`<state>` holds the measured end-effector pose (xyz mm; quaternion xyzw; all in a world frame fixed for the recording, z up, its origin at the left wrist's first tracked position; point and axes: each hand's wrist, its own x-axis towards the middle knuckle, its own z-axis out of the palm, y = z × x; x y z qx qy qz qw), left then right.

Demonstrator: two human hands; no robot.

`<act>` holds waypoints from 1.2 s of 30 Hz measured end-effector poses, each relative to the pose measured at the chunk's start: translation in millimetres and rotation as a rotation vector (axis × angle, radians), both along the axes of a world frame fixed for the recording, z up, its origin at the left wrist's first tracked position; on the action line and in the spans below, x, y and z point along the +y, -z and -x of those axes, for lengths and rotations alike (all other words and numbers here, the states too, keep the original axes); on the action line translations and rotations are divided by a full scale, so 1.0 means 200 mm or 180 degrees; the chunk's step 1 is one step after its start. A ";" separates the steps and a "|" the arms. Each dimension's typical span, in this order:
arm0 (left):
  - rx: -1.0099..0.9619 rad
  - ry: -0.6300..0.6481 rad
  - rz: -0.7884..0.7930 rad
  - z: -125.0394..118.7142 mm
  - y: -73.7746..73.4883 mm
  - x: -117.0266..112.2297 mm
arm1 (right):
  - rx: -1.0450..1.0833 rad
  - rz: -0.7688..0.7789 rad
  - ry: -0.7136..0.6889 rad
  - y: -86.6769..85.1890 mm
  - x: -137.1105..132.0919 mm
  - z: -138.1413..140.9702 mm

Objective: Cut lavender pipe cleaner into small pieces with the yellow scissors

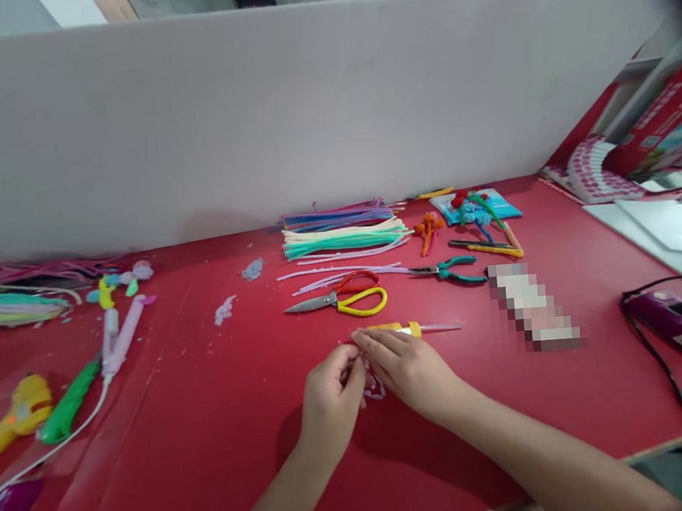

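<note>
My left hand [331, 392] and my right hand [407, 368] meet low over the red table [212, 420], fingers pinched together on a thin pale lilac pipe cleaner [375, 387] bent into a small loop between them. Just beyond my right hand lies a yellow-handled tool with a slim metal tip [411, 329]. Red and yellow scissors [344, 300] lie a little farther back. Teal-handled pliers [448, 270] rest to their right. A bundle of coloured pipe cleaners [342, 230] lies near the white partition.
A white partition [307, 110] walls off the table's far side. At left lie a yellow glue gun [13, 414], a green tool [71, 399], a lilac corded tool [122, 341] and more pipe cleaners. At right sit finished twisted pieces [472, 209], a purple device with black cable [669, 322] and boxes [659, 128].
</note>
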<state>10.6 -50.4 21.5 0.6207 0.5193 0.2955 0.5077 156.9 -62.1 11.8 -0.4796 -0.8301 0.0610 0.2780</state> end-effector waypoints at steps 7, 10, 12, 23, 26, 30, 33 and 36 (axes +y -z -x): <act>-0.0667 0.0297 0.0737 -0.01 -0.04 0.03 | 0.0120 -0.0255 -0.0073 -0.02 0.01 -0.01; -0.0512 0.0183 0.0583 -0.01 -0.03 0.02 | -0.0047 -0.0181 0.0082 -0.02 0.01 0.00; -0.0423 0.0156 0.0527 -0.01 -0.02 0.01 | -0.0085 -0.0102 0.0173 -0.03 0.01 0.01; -0.0992 0.0328 0.1105 0.00 -0.02 0.03 | 0.0667 0.0271 -0.0115 -0.03 0.00 0.00; -0.0751 0.0224 0.0873 0.00 -0.01 0.02 | 0.0446 0.0109 -0.0066 -0.02 0.01 -0.01; -0.0179 0.0031 0.0179 -0.01 0.00 0.00 | 0.0243 0.0104 0.0134 -0.03 0.00 0.00; 0.0236 -0.0087 -0.0293 -0.01 -0.01 -0.01 | 0.0274 0.0106 0.0177 -0.03 0.00 0.02; 0.0537 -0.0089 -0.0545 -0.01 -0.01 -0.01 | 0.0133 -0.0063 0.0112 -0.02 -0.01 0.02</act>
